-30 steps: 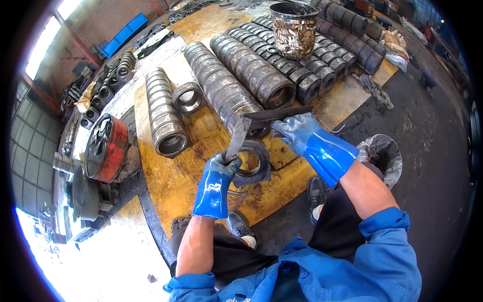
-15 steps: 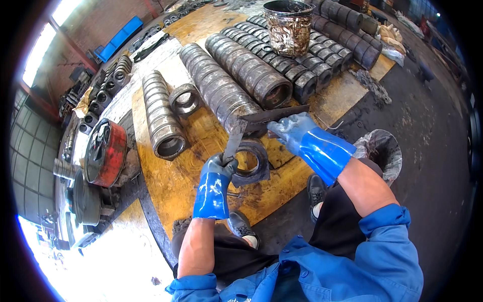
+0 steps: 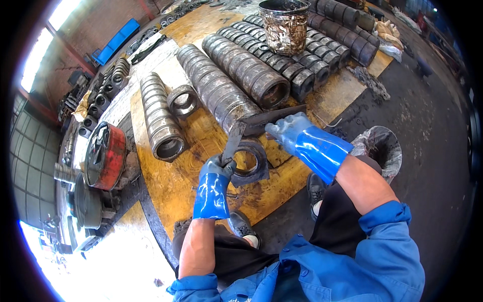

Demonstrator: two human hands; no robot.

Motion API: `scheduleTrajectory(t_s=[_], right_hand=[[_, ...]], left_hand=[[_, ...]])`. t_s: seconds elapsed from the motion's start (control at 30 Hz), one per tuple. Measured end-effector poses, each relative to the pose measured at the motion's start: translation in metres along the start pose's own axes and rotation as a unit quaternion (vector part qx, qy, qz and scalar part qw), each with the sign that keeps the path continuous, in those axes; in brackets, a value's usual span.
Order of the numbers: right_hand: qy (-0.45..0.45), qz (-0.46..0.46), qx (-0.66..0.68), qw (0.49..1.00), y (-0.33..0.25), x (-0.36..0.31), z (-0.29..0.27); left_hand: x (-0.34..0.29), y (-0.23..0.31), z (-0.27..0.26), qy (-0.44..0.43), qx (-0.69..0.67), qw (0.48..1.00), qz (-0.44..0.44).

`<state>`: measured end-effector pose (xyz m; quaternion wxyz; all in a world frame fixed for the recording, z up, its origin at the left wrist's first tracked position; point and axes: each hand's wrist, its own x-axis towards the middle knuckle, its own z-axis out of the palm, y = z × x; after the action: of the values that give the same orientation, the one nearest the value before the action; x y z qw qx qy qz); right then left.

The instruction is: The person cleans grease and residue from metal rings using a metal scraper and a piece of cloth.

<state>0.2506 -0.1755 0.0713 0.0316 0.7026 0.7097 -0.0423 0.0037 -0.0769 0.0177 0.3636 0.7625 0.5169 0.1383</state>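
Note:
In gloves with blue cuffs and darkened fingers, both my hands hold flat tools. My left hand (image 3: pixel 219 167) is closed around the lower end of a grey metal strip (image 3: pixel 233 142), which points up and away. My right hand (image 3: pixel 287 129) grips a dark, grimy flat blade (image 3: pixel 274 116) lying crosswise. Its left end meets the top of the strip, above the near end of a row of dark metal rings (image 3: pixel 214 83). Below and between my hands, a single metal ring (image 3: pixel 261 160) lies on a dark pad, its opening facing up. Fingers partly hide both tools' held ends.
Shorter ring row (image 3: pixel 160 116) and a loose ring (image 3: pixel 182 100) lie left on the stained yellow board (image 3: pixel 171 186). More ring rows (image 3: pixel 274 83) lie beyond, with a smeared bucket (image 3: pixel 285 30) on them. A lined bin (image 3: pixel 390 151) stands right; a red drum (image 3: pixel 118 156) stands left.
Both hands keep their grips and nearly the same places. The strip and blade have shifted only slightly, still meeting at their ends. The whole view has moved a little.

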Motion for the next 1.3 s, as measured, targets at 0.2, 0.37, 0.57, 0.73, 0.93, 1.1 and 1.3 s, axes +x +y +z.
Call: scheduleTrajectory(t_s=[0.2,0.37,0.57,0.73,0.93,1.1,1.3], right_hand=[[0.007,-0.003,-0.013,1.0,-0.003,0.003,0.003],[0.006,-0.01,-0.042,0.999,-0.004,0.006,0.007],[0.016,-0.029,-0.083,0.996,-0.01,0.01,0.016],[0.042,-0.053,-0.109,0.992,-0.015,0.012,0.023],[0.003,-0.086,-0.109,0.99,-0.024,0.019,0.031],[-0.011,-0.073,-0.087,0.994,-0.031,0.021,0.034],[-0.013,-0.106,-0.09,0.99,-0.035,0.019,0.045]], left_hand=[[0.005,-0.006,0.004,-0.01,0.017,1.0,-0.01],[0.003,-0.001,0.007,0.009,0.06,0.998,-0.002],[0.0,0.007,0.007,-0.006,0.12,0.993,0.004],[-0.005,0.013,0.008,-0.009,0.149,0.989,0.003],[-0.002,0.011,0.019,-0.026,0.167,0.986,0.003],[-0.007,0.014,0.019,-0.038,0.176,0.983,0.019],[-0.007,0.011,0.022,-0.039,0.196,0.979,0.043]])
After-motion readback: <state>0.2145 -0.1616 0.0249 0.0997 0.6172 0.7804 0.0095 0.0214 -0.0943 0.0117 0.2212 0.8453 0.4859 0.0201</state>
